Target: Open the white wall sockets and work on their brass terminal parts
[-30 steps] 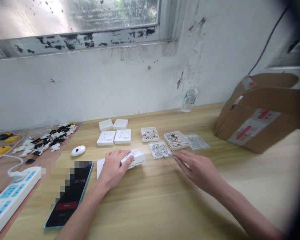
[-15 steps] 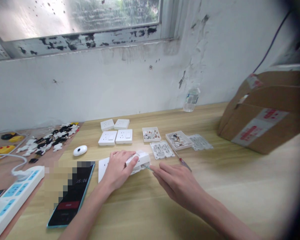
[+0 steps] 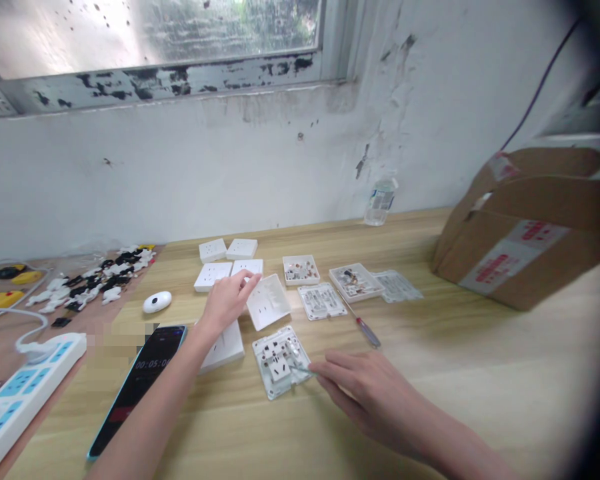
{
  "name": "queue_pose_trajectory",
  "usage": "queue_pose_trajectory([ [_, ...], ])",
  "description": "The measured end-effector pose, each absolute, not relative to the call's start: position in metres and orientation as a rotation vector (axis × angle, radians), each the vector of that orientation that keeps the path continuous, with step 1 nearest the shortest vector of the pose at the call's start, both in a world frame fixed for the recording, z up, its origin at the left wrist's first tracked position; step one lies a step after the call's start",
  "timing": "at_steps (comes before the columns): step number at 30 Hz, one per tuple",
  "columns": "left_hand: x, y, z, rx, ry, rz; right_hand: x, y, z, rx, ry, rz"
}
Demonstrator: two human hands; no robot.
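My left hand (image 3: pixel 231 297) is closed on the upper left edge of a white socket cover (image 3: pixel 269 305), tilted so that its hollow inside shows. Below it lies the opened socket base (image 3: pixel 280 362), with a white insert and small dark and metal parts showing. My right hand (image 3: pixel 363 387) pinches a thin pale-green tool (image 3: pixel 307 371), its tip at the base's right side; the handle is hidden in the fingers. Left of the base, partly behind my left forearm, is a white socket panel (image 3: pixel 230 348).
Several white sockets (image 3: pixel 213 275) stand behind my left hand. Trays of small metal parts (image 3: pixel 356 283), a bare back plate (image 3: pixel 323 302) and a screwdriver (image 3: pixel 367 332) lie to the right. A phone (image 3: pixel 140 373), power strip (image 3: pixel 30 393), bottle (image 3: pixel 380 201) and cardboard box (image 3: pixel 510 233) surround them.
The cover has come off the socket base. My left hand has lifted it up and away, while the base now lies exposed on the table. My right hand has moved slightly down with the tool.
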State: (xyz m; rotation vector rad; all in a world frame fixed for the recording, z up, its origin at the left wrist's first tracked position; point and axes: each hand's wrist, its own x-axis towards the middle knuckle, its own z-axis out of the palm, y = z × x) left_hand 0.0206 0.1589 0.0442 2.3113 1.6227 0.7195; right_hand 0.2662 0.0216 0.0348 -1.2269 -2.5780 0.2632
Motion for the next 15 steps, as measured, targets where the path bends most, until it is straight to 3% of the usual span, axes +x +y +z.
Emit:
queue_pose_trajectory([
  [10, -0.011, 0.135, 0.053, 2.448, 1.251, 0.542, 0.269, 0.02, 0.032, -1.259, -2.599, 0.206],
  [15, -0.058, 0.11, 0.065, 2.316, 1.376, 0.287, 0.272, 0.024, 0.032, -1.218, -2.602, 0.112],
])
